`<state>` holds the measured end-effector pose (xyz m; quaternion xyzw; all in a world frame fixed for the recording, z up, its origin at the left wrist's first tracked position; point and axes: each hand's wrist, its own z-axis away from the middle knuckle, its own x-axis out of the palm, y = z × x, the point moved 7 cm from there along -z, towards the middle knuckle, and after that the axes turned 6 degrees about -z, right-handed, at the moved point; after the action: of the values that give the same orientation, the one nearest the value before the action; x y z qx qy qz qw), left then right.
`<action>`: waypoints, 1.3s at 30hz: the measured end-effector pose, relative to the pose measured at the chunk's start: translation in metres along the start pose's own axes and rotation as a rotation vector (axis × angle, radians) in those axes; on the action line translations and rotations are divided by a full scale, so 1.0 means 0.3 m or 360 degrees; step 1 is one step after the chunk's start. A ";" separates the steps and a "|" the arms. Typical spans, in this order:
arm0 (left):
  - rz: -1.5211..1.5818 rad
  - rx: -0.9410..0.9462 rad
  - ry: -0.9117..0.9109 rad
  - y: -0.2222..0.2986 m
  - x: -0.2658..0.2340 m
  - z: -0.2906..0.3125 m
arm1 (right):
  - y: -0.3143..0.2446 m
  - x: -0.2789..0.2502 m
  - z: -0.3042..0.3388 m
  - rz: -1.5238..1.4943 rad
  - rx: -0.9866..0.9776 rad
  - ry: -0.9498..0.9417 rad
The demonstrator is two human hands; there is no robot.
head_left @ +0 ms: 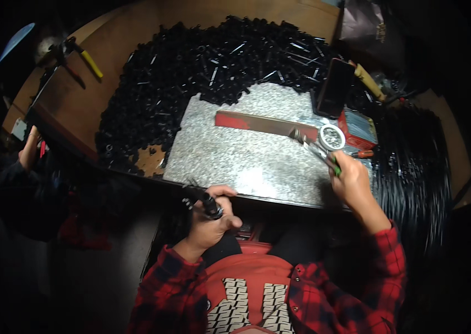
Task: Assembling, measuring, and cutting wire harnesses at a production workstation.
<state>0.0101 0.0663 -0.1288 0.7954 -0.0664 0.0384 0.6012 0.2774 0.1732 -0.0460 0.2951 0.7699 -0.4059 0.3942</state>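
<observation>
Holds a bunch of black tubular parts (211,207) in the left hand (213,227), closed around it, just off the near edge of the speckled desk (235,161). Grips a green-handled, plier-like tool (318,151) in the right hand (352,178), ahead and to the right of the bunch, well apart from it. Slants the tool's long axis away and leftward, with its head by the right part of a red-edged bar (263,123); cannot tell whether touching.
</observation>
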 end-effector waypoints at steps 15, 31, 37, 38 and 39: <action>0.0054 -0.0104 -0.0177 0.034 0.045 0.041 | 0.286 0.120 -0.274 0.0589 0.0181 -0.0381; 0.0102 -0.0037 -0.0085 0.039 0.062 0.027 | 0.284 0.086 -0.254 0.0498 0.0222 -0.0241; 0.0067 -0.0054 0.0027 0.019 0.051 0.003 | -0.049 0.067 -0.139 -0.0628 0.0167 0.0035; 0.0073 -0.0049 0.0009 0.020 0.063 -0.007 | -0.123 0.071 -0.098 -0.0889 0.0108 0.0032; 0.0061 -0.0067 -0.0006 0.021 0.072 -0.013 | -0.187 0.097 -0.058 -0.0884 -0.0087 0.0047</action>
<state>0.0305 0.0672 -0.1186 0.7813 -0.0834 0.0471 0.6168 0.2127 0.1643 -0.0423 0.0679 0.8376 -0.4732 0.2645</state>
